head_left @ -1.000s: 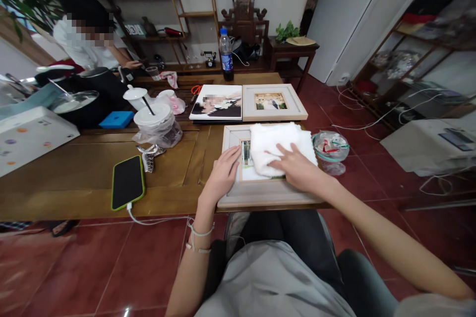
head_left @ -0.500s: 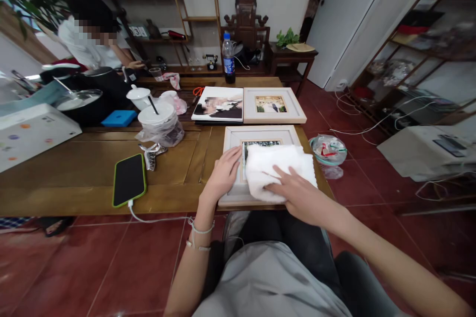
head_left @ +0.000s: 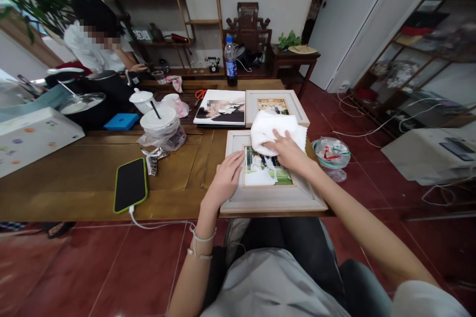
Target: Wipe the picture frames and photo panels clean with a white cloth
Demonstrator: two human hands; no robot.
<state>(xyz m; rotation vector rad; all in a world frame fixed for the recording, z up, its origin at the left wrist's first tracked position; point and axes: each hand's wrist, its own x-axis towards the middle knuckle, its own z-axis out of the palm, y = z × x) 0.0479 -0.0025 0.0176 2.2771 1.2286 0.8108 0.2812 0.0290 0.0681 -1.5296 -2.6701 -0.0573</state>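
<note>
A pale wooden picture frame (head_left: pixel 275 200) lies at the table's front edge, close to my body. Inside it the lower part of a photo (head_left: pixel 262 171) shows, with green and white areas. My left hand (head_left: pixel 224 178) rests on the frame's left side, fingers stretched out flat. A folded white cloth (head_left: pixel 274 126) is under the fingers of my right hand (head_left: pixel 290 152), which grips and presses it over the frame's top edge. The cloth hides the photo's upper part and overlaps the second framed picture (head_left: pixel 302 115) behind it.
Left of that second frame lies a white-edged photo panel (head_left: pixel 220 109). A bottle (head_left: pixel 231 67) stands behind. On the left are a charging phone (head_left: pixel 131 184), a lidded cup in a plastic bag (head_left: pixel 161 126) and a blue box (head_left: pixel 121 121). A seated person (head_left: pixel 98 42) is at the far left.
My right hand has moved the white cloth away from me, up to the frame's top edge, uncovering the lower photo. My left hand stays on the frame. The view has shifted slightly.
</note>
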